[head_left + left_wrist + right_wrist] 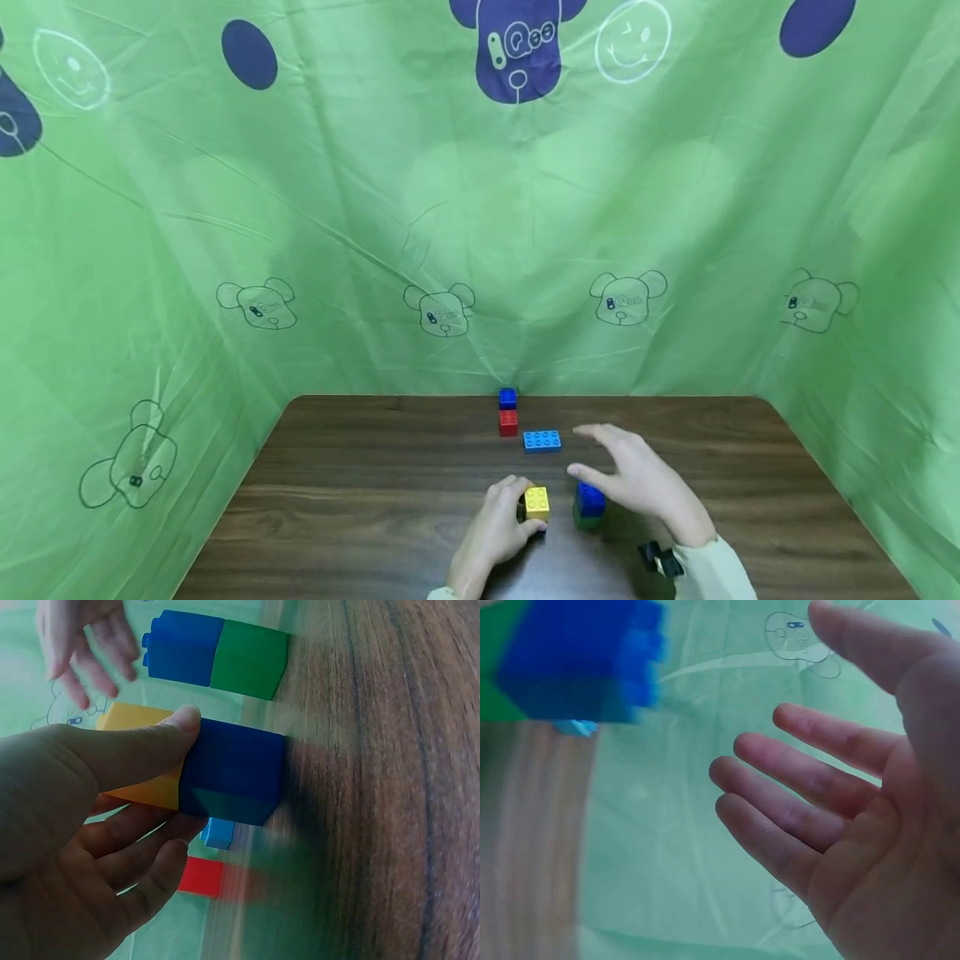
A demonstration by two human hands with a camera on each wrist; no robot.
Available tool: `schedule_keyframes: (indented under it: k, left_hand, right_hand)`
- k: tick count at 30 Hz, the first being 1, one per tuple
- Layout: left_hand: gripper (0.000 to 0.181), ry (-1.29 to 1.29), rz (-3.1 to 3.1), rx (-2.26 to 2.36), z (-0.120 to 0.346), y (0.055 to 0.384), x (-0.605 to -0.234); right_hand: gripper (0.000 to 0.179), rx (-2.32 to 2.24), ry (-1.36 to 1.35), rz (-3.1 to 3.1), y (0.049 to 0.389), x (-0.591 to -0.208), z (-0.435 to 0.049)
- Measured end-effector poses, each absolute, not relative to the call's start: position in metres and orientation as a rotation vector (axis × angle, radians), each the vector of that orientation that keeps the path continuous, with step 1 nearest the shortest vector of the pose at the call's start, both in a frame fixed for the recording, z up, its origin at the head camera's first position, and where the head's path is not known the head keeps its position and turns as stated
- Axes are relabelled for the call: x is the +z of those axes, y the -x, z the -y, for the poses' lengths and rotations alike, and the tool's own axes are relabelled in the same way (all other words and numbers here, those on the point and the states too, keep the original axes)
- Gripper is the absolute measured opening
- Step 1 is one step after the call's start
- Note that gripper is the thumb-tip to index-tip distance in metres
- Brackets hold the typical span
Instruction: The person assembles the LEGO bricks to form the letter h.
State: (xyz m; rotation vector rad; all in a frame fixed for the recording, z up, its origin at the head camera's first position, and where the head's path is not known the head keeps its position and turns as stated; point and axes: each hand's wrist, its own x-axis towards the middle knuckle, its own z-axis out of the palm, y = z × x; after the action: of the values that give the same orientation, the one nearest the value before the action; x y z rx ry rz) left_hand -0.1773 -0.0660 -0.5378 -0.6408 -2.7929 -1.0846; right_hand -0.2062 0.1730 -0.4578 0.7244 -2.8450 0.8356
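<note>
My left hand (495, 523) grips a two-brick stack, a yellow toy brick (536, 503) on top of a dark blue brick (232, 769). In the left wrist view the thumb lies across the seam between the two colours, with fingers on the far side. To the right stands a second stack, a blue brick (591, 498) on a green brick (587, 522). Just above and right of that stack is my right hand (637, 479), fingers spread and thumb apart. The right wrist view shows its palm holding nothing, with the blue and green stack apart from the fingertips.
Farther back on the brown wooden table (360, 483) lies a light blue brick (542, 442) with two rows of studs. A red brick (508, 423) and another blue brick (507, 398) stand near the back edge. Green printed cloth (517, 208) surrounds the table's back and sides.
</note>
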Motion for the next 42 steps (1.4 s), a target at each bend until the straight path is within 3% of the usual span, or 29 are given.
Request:
schedule_keyframes:
  k: [10,18,25,30,42]
  left_hand:
    - [0.039,0.621,2.815,-1.051,0.065,0.182,-0.537]
    - [0.038,0.62,2.841,-1.03,0.064,0.178,-0.538]
    - [0.038,0.635,2.843,-1.05,0.062,0.175,-0.539]
    - [0.04,0.613,2.854,-1.078,0.06,0.174,-0.541]
    - [0.039,0.548,2.803,-1.197,0.068,0.18,-0.545]
  right_hand:
    - [0.045,0.729,-0.894,2.837,0.286,-0.411,-0.162]
    - [0.041,0.469,-1.01,3.017,0.333,-0.433,-0.14]
    - [0.039,0.212,-1.084,3.189,0.338,-0.473,-0.121]
    - [0.026,0.015,-1.065,3.238,0.334,-0.498,-0.114]
    - [0.022,0.048,-1.062,3.221,0.339,-0.509,-0.11]
